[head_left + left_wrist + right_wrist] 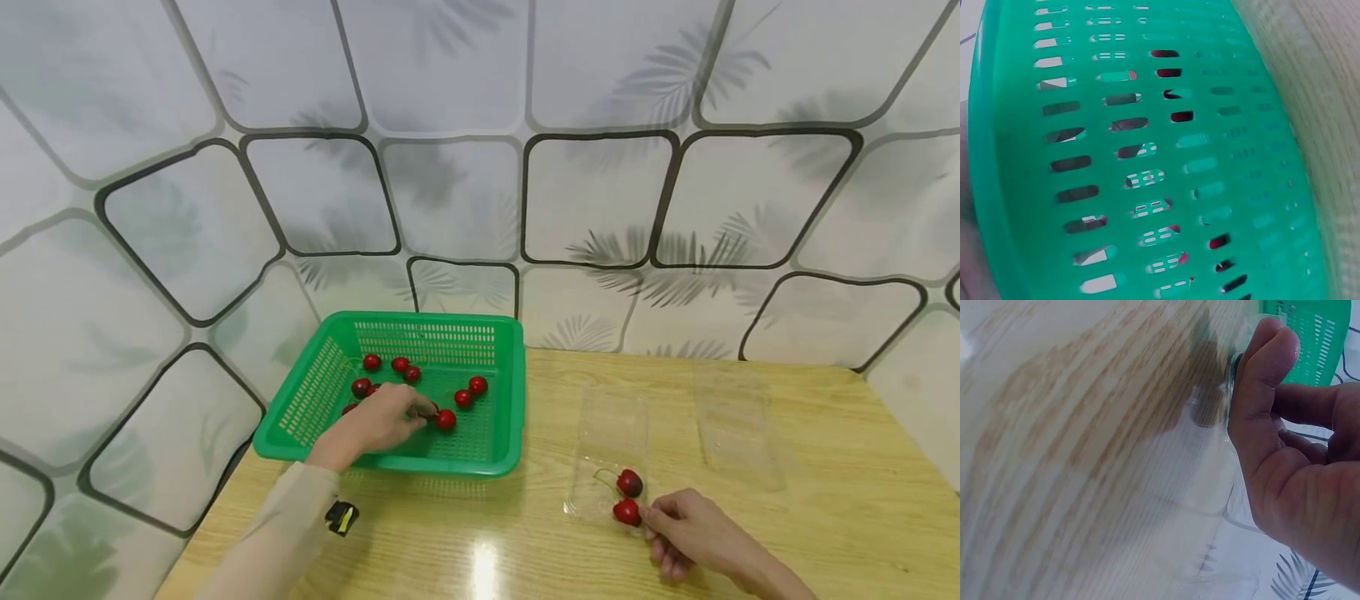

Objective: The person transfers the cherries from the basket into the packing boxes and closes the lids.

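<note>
Inside the green plastic basket (517,417), my left hand (386,417) reaches down and pinches at a cherry, mostly hidden by the fingers. A red cherry (446,420) lies right beside the fingertips. Several more cherries (471,392) are spread over the basket floor. On the right, my right hand (693,533) has its fingers curled and grips the near right edge of an opened clear plastic box (581,492). Two dark red cherries (628,483) lie in that box, one with a green stem, close to the right fingertips. In the left wrist view the basket wall (1147,150) hides the left fingers.
A second clear plastic box (738,425) lies on the wooden table (465,542) at the right. Patterned wall covering (465,200) rises behind the table. A small black and yellow item (342,517) is by the left sleeve.
</note>
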`<state>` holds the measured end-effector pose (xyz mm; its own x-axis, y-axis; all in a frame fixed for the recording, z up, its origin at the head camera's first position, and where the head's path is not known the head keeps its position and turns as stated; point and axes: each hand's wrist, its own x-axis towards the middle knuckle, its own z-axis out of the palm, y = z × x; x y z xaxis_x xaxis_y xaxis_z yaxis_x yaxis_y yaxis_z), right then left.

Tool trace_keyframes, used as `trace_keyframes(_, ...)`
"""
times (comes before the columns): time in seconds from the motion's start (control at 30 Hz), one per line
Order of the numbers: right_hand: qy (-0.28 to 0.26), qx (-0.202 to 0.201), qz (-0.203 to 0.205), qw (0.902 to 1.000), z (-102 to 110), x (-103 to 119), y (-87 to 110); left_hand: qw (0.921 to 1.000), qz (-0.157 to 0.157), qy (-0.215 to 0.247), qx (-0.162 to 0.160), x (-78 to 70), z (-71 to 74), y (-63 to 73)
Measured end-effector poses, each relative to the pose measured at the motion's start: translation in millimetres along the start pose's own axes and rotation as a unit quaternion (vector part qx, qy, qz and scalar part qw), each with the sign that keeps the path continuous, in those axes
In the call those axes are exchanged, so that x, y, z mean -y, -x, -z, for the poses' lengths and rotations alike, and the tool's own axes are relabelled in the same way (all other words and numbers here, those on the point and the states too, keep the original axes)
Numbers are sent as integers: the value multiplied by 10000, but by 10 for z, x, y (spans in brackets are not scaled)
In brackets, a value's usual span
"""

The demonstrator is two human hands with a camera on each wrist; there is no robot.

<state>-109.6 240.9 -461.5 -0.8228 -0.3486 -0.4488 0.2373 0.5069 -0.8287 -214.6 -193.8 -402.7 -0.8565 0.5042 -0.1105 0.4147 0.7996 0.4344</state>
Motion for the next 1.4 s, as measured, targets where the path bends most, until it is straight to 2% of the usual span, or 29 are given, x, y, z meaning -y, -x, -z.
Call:
trace_keyframes(0.27, 1, 0, -72, 10000, -4, -8, 3, 9998, 79, 46, -185, -3, -9, 24)
trace_keyframes(0.6, -29, -18, -100, 9999, -17, -5, -3, 9979, -413, 14, -505, 67, -4, 38)
trace_keyframes(0.7, -34, -38, -101, 9999, -22, -7, 1, 9981, -368, 109, -477, 58, -3, 44)
trace_keyframes(0.9, -50, -32, -60, 10000, -19, -4, -4, 9982, -77, 269, -528, 16, 8, 68)
trace_keyframes(1.17, -43, -40, 6, 10000, -17, -2, -23, 9932, -417, 271, -1052, 17, 4, 97)
trace_keyframes(1.4, -15, -16, 10, 10000, -4, -16, -25, 9893, -474, 328, -1340, -88, 28, 107)
